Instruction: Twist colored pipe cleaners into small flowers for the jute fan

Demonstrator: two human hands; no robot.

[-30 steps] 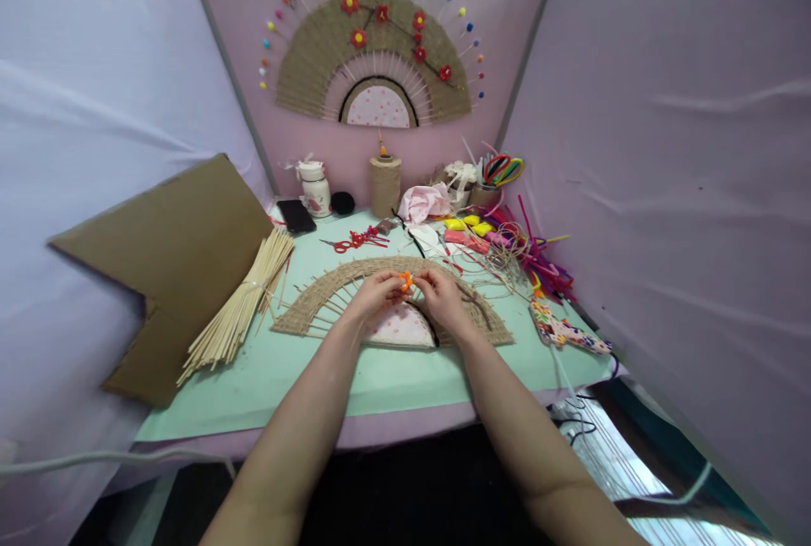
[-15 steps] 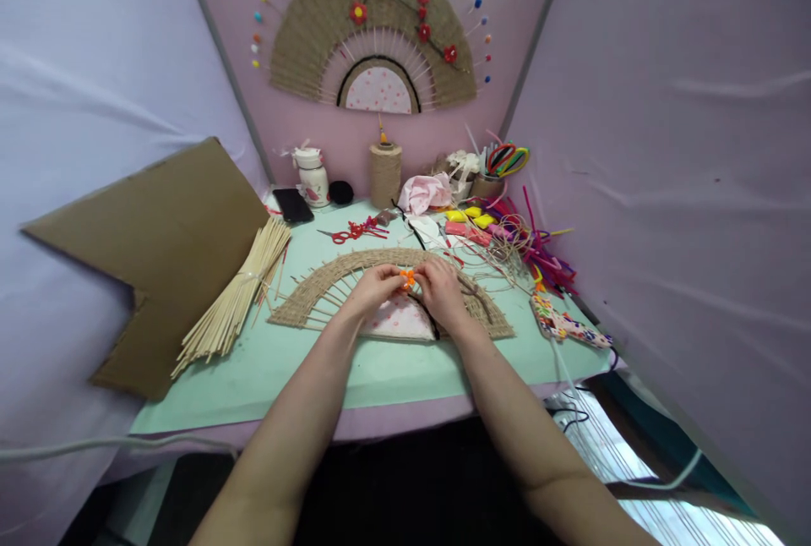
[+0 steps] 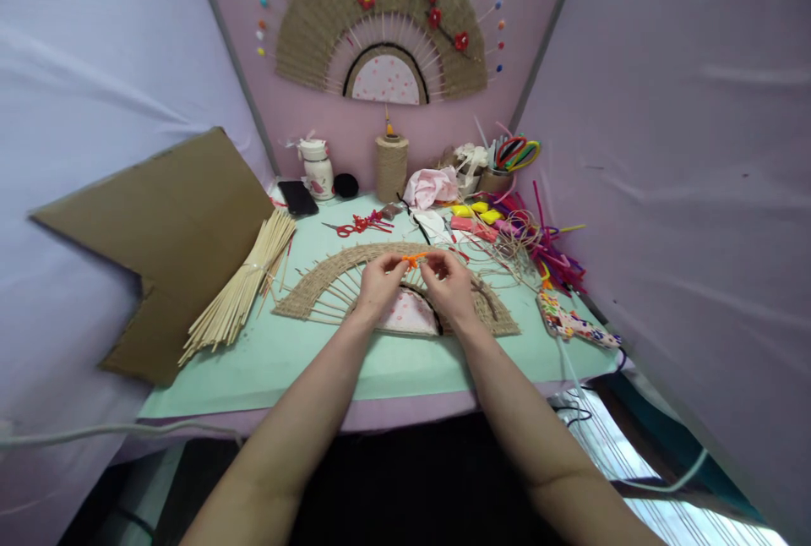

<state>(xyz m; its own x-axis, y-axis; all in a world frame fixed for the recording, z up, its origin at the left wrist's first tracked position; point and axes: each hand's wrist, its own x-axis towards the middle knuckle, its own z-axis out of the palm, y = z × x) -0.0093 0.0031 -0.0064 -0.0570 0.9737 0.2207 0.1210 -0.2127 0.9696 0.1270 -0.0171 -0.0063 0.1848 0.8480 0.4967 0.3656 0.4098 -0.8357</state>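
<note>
Between my fingertips is an orange pipe cleaner [image 3: 415, 259], bent into a small shape with a straight length reaching to the right. My left hand [image 3: 382, 282] pinches its left end; the fingers of my right hand [image 3: 451, 286] are closed on its right end. Both hands are over a woven twine fan [image 3: 304, 297] lying on the table, with thin sticks as ribs. A pink-dotted white half-circle [image 3: 409, 315] with a black edge forms the fan's base, partly hidden by my hands. A brown twig-like strip [image 3: 487, 301] lies on the fan's right side.
Left of the fan are a bundle of sticks [image 3: 244, 280] and a cardboard sheet [image 3: 171, 216]. Behind lie red scissors [image 3: 345, 230] and a twine spool [image 3: 392, 170]. Coloured pipe cleaners [image 3: 557, 254] and a flower-patterned glue gun [image 3: 574, 322] are at right. A finished fan [image 3: 304, 39] hangs behind.
My hands have moved slightly apart and up the fan. The orange pipe cleaner now shows a longer straight piece between them. The whole view has shifted a little.
</note>
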